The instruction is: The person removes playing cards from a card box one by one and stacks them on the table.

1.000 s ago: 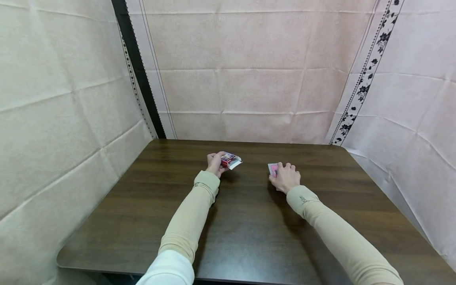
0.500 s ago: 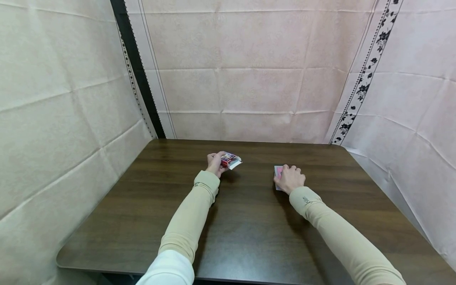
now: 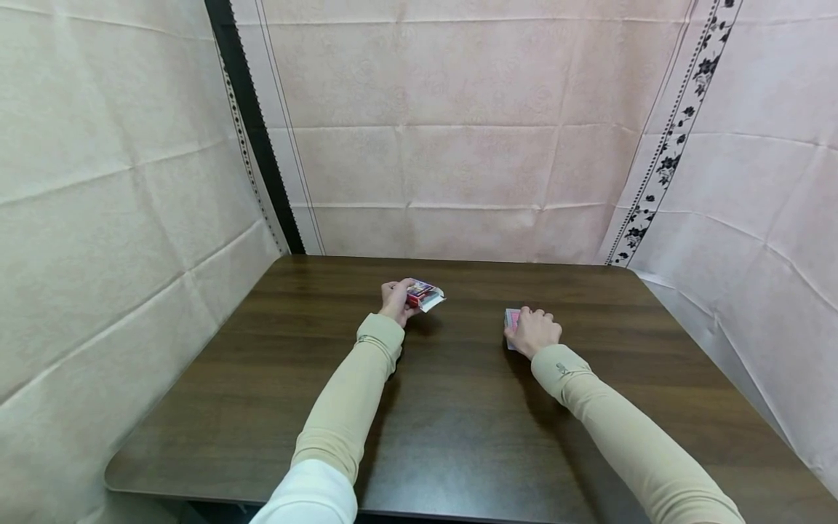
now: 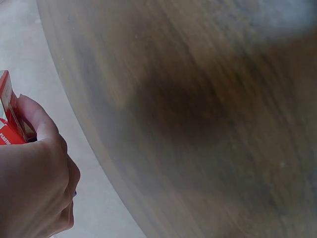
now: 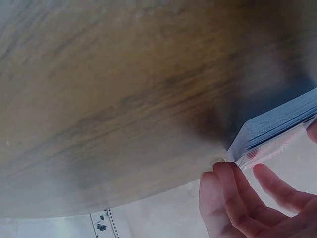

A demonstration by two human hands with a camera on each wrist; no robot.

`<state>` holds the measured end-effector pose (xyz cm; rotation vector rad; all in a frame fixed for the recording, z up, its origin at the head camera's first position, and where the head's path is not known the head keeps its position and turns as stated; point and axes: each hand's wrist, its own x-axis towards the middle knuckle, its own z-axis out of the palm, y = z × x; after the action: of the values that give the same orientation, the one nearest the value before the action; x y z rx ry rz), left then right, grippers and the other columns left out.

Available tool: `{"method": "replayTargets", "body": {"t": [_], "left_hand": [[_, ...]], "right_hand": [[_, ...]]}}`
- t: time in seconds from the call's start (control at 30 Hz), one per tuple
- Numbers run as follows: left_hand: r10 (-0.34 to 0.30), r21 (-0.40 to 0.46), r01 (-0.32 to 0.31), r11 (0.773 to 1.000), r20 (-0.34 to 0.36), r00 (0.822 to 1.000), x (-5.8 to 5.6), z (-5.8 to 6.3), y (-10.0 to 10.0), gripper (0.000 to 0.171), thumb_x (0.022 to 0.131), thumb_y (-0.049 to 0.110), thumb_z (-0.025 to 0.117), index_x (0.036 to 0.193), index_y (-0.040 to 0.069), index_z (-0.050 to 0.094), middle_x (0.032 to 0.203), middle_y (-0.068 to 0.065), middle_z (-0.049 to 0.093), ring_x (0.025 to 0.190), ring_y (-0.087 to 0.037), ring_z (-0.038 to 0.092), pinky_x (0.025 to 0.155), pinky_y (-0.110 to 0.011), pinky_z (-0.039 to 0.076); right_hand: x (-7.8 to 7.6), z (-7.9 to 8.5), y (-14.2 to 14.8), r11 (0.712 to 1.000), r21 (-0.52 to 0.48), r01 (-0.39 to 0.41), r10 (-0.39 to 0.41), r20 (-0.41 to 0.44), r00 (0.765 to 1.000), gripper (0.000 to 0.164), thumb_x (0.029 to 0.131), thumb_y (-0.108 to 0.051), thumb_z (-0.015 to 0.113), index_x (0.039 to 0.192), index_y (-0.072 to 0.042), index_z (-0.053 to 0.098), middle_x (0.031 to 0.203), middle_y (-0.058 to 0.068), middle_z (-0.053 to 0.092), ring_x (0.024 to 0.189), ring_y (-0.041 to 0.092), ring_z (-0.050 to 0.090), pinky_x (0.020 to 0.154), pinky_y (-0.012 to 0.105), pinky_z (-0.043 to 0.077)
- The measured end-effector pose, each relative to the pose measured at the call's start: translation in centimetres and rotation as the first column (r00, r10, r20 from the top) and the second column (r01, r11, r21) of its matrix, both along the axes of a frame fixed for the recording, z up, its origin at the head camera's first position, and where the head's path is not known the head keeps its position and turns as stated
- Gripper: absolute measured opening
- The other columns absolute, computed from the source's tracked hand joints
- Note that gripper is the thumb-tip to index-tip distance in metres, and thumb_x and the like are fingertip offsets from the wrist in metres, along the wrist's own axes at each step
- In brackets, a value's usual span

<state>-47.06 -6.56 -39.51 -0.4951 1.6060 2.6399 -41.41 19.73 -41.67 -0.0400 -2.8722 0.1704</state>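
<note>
The left hand (image 3: 396, 300) grips a red card box (image 3: 423, 295), its white flap open, above the desk (image 3: 432, 422); the right hand (image 3: 535, 333), well apart, holds a pink-backed card deck (image 3: 513, 320) by its edges, desk contact unclear; creased pale cloth (image 3: 465, 160) hangs behind.

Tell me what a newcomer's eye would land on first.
Probably the red box in the left hand, over the far half of the brown table. Next, the pink-backed cards in the right hand, farther right. Behind, a black strip slants down the pale cloth at left.
</note>
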Motion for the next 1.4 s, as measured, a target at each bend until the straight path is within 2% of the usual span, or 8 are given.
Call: {"method": "replayTargets", "body": {"t": [0.2, 0.77, 0.87, 0.97, 1.1, 1.27, 1.33, 1.4], "left_hand": [[-0.006, -0.007, 0.006, 1.0, -0.001, 1.0, -0.1, 0.1, 0.0, 0.041, 0.083, 0.014, 0.057, 0.11, 0.015, 0.026, 0.11, -0.017, 0.047, 0.084, -0.027, 0.057, 0.072, -0.041, 0.05], [-0.01, -0.012, 0.011, 1.0, 0.012, 1.0, 0.1, 0.4, 0.1, 0.043, 0.084, 0.016, 0.057, 0.114, 0.015, 0.026, 0.11, -0.018, 0.047, 0.089, -0.029, 0.057, 0.078, -0.044, 0.049], [-0.017, -0.001, 0.017, 1.0, 0.016, 1.0, 0.3, 0.5, 0.2, 0.044, 0.084, 0.016, 0.057, 0.116, 0.015, 0.025, 0.113, -0.019, 0.047, 0.091, -0.03, 0.056, 0.081, -0.046, 0.048], [-0.02, 0.002, 0.02, 1.0, 0.023, 1.0, 0.5, 0.5, 0.2, 0.046, 0.084, 0.016, 0.057, 0.118, 0.016, 0.025, 0.116, -0.021, 0.045, 0.095, -0.031, 0.055, 0.084, -0.046, 0.047], [-0.021, 0.005, 0.021, 1.0, 0.031, 0.999, 0.6, 0.6, 0.2, 0.048, 0.085, 0.017, 0.057, 0.12, 0.016, 0.025, 0.12, -0.021, 0.043, 0.098, -0.031, 0.054, 0.085, -0.046, 0.047], [-0.03, 0.002, 0.03, 1.0, 0.031, 0.999, 0.3, 0.4, 0.4, 0.044, 0.085, 0.017, 0.056, 0.115, 0.016, 0.025, 0.116, -0.021, 0.045, 0.094, -0.031, 0.056, 0.083, -0.047, 0.048], [-0.033, -0.008, 0.034, 0.999, 0.032, 0.999, 0.2, 0.1, 0.5, 0.04, 0.085, 0.016, 0.056, 0.112, 0.015, 0.026, 0.111, -0.02, 0.048, 0.088, -0.029, 0.057, 0.081, -0.045, 0.049], [-0.041, -0.026, 0.042, 0.999, 0.032, 0.999, 0.2, -0.1, 0.8, 0.039, 0.085, 0.016, 0.056, 0.109, 0.016, 0.027, 0.107, -0.019, 0.05, 0.083, -0.027, 0.059, 0.077, -0.044, 0.05]], "right_hand": [[-0.2, -0.2, 0.0, 1.0, 0.004, 0.004, -0.004, 0.0, 1.0, 0.052, 0.076, -0.042, 0.057, 0.102, 0.003, 0.053, 0.094, 0.029, 0.056, 0.087, 0.042, 0.052, 0.061, 0.052, 0.043], [0.0, -0.5, 0.2, 1.0, 0.0, 0.0, 0.0, 0.015, 1.0, 0.053, 0.079, -0.043, 0.054, 0.105, 0.003, 0.053, 0.095, 0.029, 0.056, 0.087, 0.042, 0.051, 0.062, 0.054, 0.043], [0.1, -0.4, 0.0, 1.0, -0.002, -0.01, 0.01, -0.016, 1.0, 0.053, 0.081, -0.042, 0.053, 0.11, 0.003, 0.05, 0.098, 0.029, 0.055, 0.09, 0.042, 0.048, 0.067, 0.055, 0.042], [0.2, 0.0, -0.6, 0.998, -0.011, -0.067, 0.066, -0.083, 0.994, 0.05, 0.084, -0.038, 0.052, 0.113, 0.002, 0.048, 0.103, 0.027, 0.053, 0.096, 0.042, 0.045, 0.073, 0.055, 0.04], [0.4, 1.1, -2.2, 0.974, -0.027, -0.224, 0.218, -0.146, 0.965, 0.046, 0.086, -0.035, 0.053, 0.12, -0.004, 0.047, 0.112, 0.023, 0.052, 0.104, 0.04, 0.045, 0.079, 0.053, 0.04], [0.4, 2.1, -5.2, 0.893, -0.076, -0.443, 0.429, -0.147, 0.891, 0.049, 0.087, -0.037, 0.053, 0.13, -0.014, 0.044, 0.12, 0.019, 0.05, 0.107, 0.034, 0.047, 0.083, 0.05, 0.044], [0.4, 2.0, -6.4, 0.862, -0.089, -0.499, 0.486, -0.133, 0.864, 0.05, 0.088, -0.039, 0.052, 0.131, -0.017, 0.043, 0.121, 0.018, 0.049, 0.108, 0.032, 0.047, 0.086, 0.047, 0.044], [0.4, 1.7, -7.5, 0.848, -0.097, -0.521, 0.512, -0.103, 0.853, 0.051, 0.088, -0.042, 0.05, 0.133, -0.019, 0.042, 0.122, 0.016, 0.048, 0.109, 0.031, 0.047, 0.086, 0.047, 0.044]]}}
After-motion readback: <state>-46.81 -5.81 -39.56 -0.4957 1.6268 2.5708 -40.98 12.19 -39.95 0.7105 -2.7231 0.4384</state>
